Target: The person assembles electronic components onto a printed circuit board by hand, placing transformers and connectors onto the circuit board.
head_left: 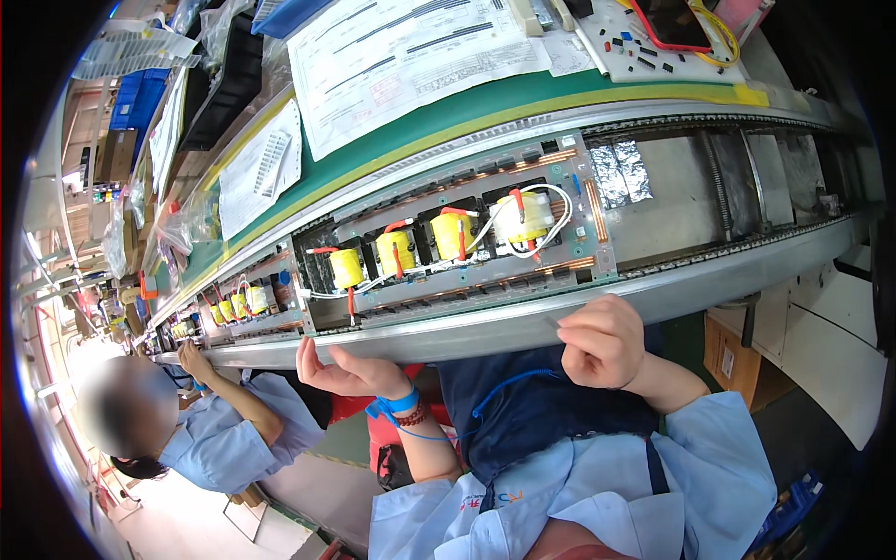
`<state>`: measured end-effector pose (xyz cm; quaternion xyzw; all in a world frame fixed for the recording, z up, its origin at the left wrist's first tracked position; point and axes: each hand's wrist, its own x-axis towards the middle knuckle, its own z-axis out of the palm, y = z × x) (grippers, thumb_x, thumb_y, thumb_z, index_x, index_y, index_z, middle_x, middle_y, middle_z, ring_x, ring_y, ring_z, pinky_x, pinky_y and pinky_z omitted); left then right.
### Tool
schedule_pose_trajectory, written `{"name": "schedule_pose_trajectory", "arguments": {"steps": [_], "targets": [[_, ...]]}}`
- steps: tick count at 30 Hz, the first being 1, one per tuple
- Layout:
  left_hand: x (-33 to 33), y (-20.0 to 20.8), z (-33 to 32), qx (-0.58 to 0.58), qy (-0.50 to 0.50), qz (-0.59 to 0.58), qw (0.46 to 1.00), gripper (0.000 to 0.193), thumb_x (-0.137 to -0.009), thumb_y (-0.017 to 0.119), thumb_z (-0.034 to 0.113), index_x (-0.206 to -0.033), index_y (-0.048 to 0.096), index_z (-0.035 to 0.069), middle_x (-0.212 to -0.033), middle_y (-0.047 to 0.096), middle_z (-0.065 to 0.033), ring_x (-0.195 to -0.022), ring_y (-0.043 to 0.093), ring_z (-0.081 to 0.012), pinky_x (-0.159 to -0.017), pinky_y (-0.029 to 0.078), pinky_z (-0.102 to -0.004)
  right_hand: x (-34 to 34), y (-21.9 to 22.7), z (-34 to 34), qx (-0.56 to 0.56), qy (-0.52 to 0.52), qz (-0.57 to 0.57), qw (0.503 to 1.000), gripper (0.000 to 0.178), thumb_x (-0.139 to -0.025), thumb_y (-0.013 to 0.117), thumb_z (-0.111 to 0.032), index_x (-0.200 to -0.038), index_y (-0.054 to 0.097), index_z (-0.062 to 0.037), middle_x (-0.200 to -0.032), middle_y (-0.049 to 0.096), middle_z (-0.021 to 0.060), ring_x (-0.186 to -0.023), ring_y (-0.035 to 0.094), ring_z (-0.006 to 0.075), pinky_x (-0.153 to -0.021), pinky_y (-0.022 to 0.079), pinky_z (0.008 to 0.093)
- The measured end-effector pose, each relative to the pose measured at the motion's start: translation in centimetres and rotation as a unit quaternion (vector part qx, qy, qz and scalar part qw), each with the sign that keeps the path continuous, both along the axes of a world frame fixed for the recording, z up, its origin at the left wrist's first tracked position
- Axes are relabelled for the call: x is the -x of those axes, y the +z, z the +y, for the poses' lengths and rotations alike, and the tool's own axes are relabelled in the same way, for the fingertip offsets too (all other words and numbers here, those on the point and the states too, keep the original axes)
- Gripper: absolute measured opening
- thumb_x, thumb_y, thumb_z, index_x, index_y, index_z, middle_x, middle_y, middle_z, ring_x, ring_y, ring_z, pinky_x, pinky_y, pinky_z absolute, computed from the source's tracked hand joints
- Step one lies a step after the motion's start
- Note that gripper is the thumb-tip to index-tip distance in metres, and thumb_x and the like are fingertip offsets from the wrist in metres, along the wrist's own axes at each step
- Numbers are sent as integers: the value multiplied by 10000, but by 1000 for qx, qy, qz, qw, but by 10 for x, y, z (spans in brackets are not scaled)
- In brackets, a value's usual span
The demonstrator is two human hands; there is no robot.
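My left hand (351,371) is at the front rail of the conveyor, palm turned up, fingers loosely bent and apart, with nothing seen in it. A blue wrist strap (392,403) with a cord circles that wrist. To the right, my right hand (602,343) is raised in front of the rail, fingers curled and fingertips pinched; a small dark sliver shows at the tips, too small to name. Beyond both hands a circuit board (583,201) lies in the conveyor. It carries several yellow-wrapped coils (452,237) with red leads and a white cable (563,196) looped around the rightmost one.
The metal front rail (448,338) runs between me and the board. Behind are paper drawings (401,70) on a green bench, and a white board with small loose components (644,51) and a red-edged phone (670,23). At left, a co-worker's arm (238,397) reaches toward another board (245,301).
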<state>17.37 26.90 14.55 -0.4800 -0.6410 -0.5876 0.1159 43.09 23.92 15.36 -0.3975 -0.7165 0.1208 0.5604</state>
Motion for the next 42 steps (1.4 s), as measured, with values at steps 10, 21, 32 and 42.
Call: {"name": "schedule_pose_trajectory", "arguments": {"steps": [10,21,32,42], "targets": [[0,2,2,8,4,-10,1000,227,-791,446,45,-1008,441,-19,-1055,428,-130,-996,423,-225,-916,319,-355,-7,23,16,137,-6,59,989,360,-710,537,76,-1057,492,-8,-955,587,170,-820,580,270,-666,464,310],[0,6,0,6,-10,-23,1000,205,-772,458,7,-975,447,-17,-1069,428,-131,-1009,424,-224,-920,311,-348,-3,36,52,97,-30,-89,991,532,-696,595,126,-1181,431,-18,-926,600,94,-747,577,206,-680,464,300],[5,3,-2,-13,-37,-28,999,245,-748,470,-36,-992,450,-17,-1072,440,-139,-1003,439,-225,-906,326,-339,7,36,53,129,-32,-12,991,486,-730,597,109,-1167,446,-39,-871,584,82,-709,564,136,-669,464,258],[6,3,-1,-15,-47,-36,998,261,-730,468,-51,-988,455,-18,-1060,436,-137,-1002,439,-231,-909,330,-348,-9,42,45,138,-63,-43,988,435,-723,560,120,-1127,471,-13,-1018,487,94,-731,506,102,-692,427,229]]}}
